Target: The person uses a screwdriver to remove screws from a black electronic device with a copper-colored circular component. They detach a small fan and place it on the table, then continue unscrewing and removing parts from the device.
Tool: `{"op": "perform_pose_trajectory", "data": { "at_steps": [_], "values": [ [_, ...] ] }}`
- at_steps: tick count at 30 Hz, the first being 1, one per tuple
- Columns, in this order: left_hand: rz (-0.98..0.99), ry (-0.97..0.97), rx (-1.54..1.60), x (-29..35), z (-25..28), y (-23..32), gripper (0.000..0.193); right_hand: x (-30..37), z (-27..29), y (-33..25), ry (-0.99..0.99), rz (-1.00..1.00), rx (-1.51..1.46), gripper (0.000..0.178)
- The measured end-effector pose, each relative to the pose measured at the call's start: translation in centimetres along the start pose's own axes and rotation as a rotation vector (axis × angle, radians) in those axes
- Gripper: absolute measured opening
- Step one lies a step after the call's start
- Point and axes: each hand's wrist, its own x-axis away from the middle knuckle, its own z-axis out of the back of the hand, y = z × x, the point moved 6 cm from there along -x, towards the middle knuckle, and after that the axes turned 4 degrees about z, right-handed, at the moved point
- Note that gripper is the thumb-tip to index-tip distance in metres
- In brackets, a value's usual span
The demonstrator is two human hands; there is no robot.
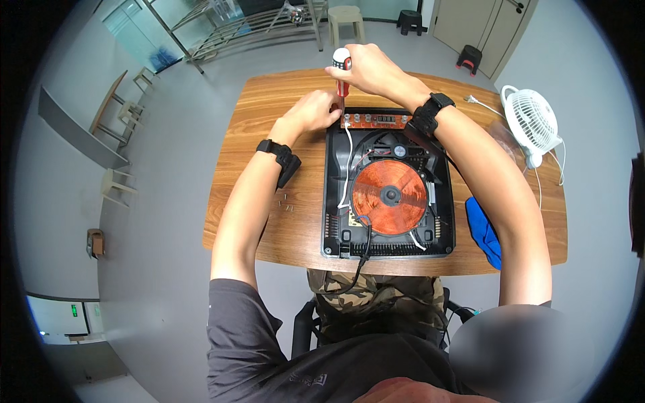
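An opened induction cooker in a black casing (332,188) lies on the wooden table in front of me, its round copper coil (373,195) exposed. Along its far edge runs a narrow orange circuit board (385,121). My right hand (376,70) grips a screwdriver (342,88) with a red, white and dark patterned handle, held upright over the board's left end. Beside the screwdriver's shaft, the fingers of my left hand (312,111) are pinched together at the casing's far left corner. What they hold, if anything, is hidden. A white cable (350,158) runs from the board toward the coil.
Several small screws (285,197) lie on the table (269,232) left of the cooker. To the right are a blue cloth (480,228) and a white fan (532,119) with its cord. A black cord (367,252) hangs over the near edge. Stools and a metal rack (252,37) stand beyond.
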Motion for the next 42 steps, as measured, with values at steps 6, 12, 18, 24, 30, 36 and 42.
{"op": "perform_pose_trajectory", "data": {
  "at_steps": [6,12,18,24,30,36,42],
  "values": [
    [-0.038,-0.021,-0.079,-0.3,-0.7,-0.1,0.015,0.3,0.1,-0.3,0.025,0.009,-0.049,0.046],
    [-0.028,-0.055,-0.12,-0.6,-0.7,0.6,0.015,0.5,0.6,-0.1,0.03,-0.006,-0.051,0.045],
    [-0.118,-0.023,-0.236,-0.8,-0.8,1.9,0.014,1.0,2.5,0.1,0.087,-0.014,-0.068,0.044],
    [-0.201,-0.009,-0.37,-0.7,-1.3,2.5,0.015,2.2,4.5,0.9,0.115,-0.046,0.009,0.048],
    [-0.178,-0.054,-0.346,-0.4,-0.9,2.7,0.015,3.0,5.4,2.0,0.104,-0.086,0.023,0.049],
    [-0.177,-0.063,-0.316,-0.7,-0.7,3.2,0.013,3.2,5.6,2.1,0.122,-0.083,0.02,0.048],
    [-0.115,-0.151,-0.413,-2.1,-1.9,1.8,0.015,3.5,5.8,2.3,0.121,-0.08,0.003,0.048]
  ]
}}
